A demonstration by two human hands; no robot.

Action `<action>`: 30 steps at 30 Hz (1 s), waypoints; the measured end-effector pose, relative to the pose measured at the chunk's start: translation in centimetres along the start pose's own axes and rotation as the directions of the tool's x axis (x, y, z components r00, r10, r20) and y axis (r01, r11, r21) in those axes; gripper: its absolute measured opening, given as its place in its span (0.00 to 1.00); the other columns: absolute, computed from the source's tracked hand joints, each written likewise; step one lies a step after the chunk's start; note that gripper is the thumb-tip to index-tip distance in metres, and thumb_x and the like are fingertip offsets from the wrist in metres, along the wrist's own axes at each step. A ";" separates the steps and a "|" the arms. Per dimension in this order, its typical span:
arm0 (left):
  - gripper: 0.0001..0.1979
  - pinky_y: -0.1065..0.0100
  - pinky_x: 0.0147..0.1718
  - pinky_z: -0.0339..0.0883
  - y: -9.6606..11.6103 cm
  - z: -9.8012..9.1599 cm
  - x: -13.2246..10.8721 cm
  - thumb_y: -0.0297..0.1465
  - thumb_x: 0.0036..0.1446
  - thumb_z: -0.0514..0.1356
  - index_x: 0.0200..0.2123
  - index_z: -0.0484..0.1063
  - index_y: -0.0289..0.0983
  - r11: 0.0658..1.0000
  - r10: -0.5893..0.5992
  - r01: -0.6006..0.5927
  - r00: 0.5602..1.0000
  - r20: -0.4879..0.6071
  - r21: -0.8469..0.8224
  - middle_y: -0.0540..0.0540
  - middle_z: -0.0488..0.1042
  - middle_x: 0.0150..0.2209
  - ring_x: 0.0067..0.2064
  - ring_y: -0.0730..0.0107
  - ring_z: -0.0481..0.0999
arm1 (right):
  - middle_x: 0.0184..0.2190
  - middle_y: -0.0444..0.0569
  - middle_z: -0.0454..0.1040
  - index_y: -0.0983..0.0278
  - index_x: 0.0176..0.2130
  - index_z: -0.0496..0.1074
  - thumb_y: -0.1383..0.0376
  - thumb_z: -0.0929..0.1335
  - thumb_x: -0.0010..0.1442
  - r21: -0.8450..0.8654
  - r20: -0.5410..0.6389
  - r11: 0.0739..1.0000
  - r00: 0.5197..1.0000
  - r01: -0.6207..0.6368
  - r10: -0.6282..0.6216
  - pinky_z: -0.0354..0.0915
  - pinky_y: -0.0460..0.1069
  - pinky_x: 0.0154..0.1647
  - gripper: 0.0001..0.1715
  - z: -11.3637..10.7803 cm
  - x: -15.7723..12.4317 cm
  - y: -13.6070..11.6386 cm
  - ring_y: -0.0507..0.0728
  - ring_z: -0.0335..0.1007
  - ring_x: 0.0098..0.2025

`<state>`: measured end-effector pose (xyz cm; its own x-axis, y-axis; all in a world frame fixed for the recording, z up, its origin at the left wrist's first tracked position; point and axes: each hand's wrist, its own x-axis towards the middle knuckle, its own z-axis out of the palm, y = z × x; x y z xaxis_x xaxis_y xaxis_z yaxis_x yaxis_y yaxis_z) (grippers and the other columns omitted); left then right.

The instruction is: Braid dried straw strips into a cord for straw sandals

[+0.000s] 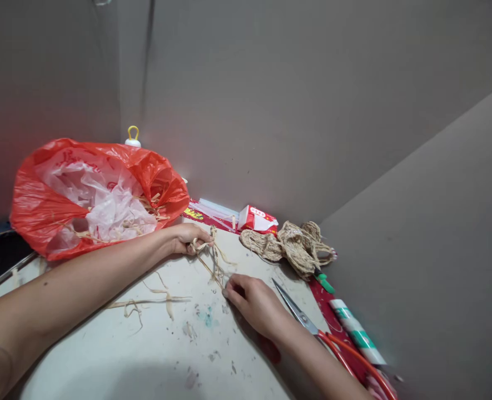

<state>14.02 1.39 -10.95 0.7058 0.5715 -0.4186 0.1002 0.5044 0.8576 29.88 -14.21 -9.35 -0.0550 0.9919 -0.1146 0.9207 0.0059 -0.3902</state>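
Note:
Dry, pale straw-like strands (215, 260) hang in a loose tangle between my two hands above the white tabletop (162, 344). My left hand (190, 238) is closed around their upper end, with a loop of strand poking out by the fingers. Lower and to the right, my right hand (249, 297) pinches the lower end of the strands between thumb and fingertips. More loose strands (154, 301) lie on the table left of my right hand. Beside my right wrist rest large scissors (298, 311) with orange-red handles, their blades pointing away.
A red plastic bag (41, 189) with white plastic and straw inside stands back left. At the back are a red-and-white packet (257, 220) and bundles of braided cord (298, 244). A green-handled tool (324, 282) and a white-and-green tube (356, 332) lie along the right edge, beside the wall.

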 end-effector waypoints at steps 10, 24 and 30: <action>0.09 0.80 0.13 0.42 0.0 -0.1 0.1 0.21 0.51 0.58 0.20 0.67 0.29 0.995 -0.058 0.062 0.996 0.060 -0.072 0.55 0.56 0.12 0.14 0.84 0.50 | 0.22 0.42 0.65 0.64 0.30 0.70 0.60 0.65 0.57 0.209 0.385 0.972 0.923 -0.106 0.018 0.52 0.44 0.24 0.10 -3.2 -5.7 -0.9 0.50 0.56 0.25; 0.07 0.81 0.14 0.36 0.1 -0.1 -0.3 0.23 0.46 0.64 0.22 0.67 0.30 0.997 -0.015 0.021 0.997 0.077 -0.077 0.55 0.58 0.15 0.15 0.87 0.48 | 0.31 0.49 0.74 0.64 0.30 0.68 0.66 0.60 0.62 -0.024 0.132 0.975 0.967 0.222 -0.217 0.56 0.48 0.31 0.11 2.8 -2.4 -7.8 0.54 0.66 0.30; 0.08 0.78 0.14 0.33 0.0 0.0 -0.2 0.23 0.44 0.65 0.21 0.67 0.30 0.998 -0.004 0.008 0.997 0.071 -0.067 0.57 0.55 0.13 0.15 0.87 0.45 | 0.28 0.46 0.74 0.63 0.31 0.67 0.66 0.60 0.61 0.331 0.224 0.942 0.967 0.045 -0.125 0.57 0.45 0.31 0.09 1.4 -4.4 -5.3 0.52 0.66 0.30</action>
<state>13.88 1.24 -10.89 0.7537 0.5220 -0.3993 0.0591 0.5513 0.8322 24.67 -18.75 -8.04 -0.2546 0.9295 -0.2668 0.7371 0.0079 -0.6757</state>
